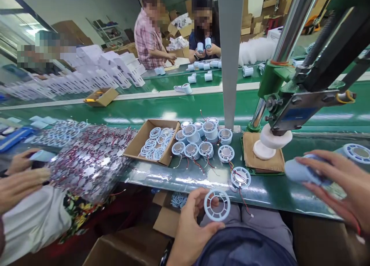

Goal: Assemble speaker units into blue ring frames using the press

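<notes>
My left hand (192, 227) is low over my lap and pinches a pale blue plastic ring cover (217, 205) at its left rim. My right hand (341, 187) is at the right edge of the bench, fingers curled around a pale blue cylinder housing (300, 170) lying on its side. Between the hands, one assembled ring with red and black wires (240, 177) lies flat on the green bench (277, 194). Behind it stands a cluster of several upright blue housings (202, 140).
A hand press (291, 104) with a white round pad stands on a brown mat (261, 160). An open cardboard box of ring covers (156, 142) and a heap of wired discs (89, 160) lie left. A neighbour's hands (20, 177) are at far left. Two people work across the conveyor.
</notes>
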Motion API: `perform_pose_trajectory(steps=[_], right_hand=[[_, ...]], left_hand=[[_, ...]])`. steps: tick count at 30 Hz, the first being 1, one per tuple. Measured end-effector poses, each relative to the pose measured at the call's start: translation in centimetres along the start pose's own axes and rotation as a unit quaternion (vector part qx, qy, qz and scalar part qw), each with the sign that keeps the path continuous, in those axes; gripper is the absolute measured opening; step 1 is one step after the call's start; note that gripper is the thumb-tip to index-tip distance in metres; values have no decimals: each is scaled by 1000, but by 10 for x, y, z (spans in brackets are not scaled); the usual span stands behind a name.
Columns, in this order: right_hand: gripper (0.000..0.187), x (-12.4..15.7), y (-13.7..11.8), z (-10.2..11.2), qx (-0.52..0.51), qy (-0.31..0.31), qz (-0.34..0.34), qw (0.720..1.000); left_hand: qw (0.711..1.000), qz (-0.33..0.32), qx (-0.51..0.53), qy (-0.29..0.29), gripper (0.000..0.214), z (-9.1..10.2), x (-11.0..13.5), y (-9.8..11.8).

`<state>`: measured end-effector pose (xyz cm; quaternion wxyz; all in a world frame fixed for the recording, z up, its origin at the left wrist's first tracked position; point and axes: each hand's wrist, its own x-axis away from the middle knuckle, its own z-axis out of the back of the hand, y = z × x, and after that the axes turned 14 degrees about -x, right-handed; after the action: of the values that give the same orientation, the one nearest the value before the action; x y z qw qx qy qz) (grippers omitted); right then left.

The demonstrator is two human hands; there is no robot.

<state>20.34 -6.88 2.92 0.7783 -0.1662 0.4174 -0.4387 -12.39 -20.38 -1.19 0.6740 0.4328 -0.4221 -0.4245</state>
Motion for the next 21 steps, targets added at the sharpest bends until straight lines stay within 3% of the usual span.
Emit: perform_pose_trajectory(steps=[2, 5, 8, 10, 15, 21], right_hand=[[34, 25, -34, -30, 32, -64, 99, 993], [41, 26, -76, -82, 23, -109, 206, 972], [35, 7, -93, -126, 44, -150, 257, 954], [29, -4, -94, -147, 63, -154, 282, 945], [21, -12, -88, -172, 74, -170, 313, 931], [19, -17, -74, -182, 134, -170, 266, 939]], left_hand=[[1000, -8, -7, 8, 61, 3, 2, 5], [998, -17, -20, 64, 60, 14, 9, 13], [987, -9, -21, 160, 62, 29, 18, 16], [981, -6, -20, 193, 62, 35, 23, 15], [988, -9, -3, 157, 61, 30, 30, 10], [991, 4, 21, 134, 60, 22, 28, 12]])
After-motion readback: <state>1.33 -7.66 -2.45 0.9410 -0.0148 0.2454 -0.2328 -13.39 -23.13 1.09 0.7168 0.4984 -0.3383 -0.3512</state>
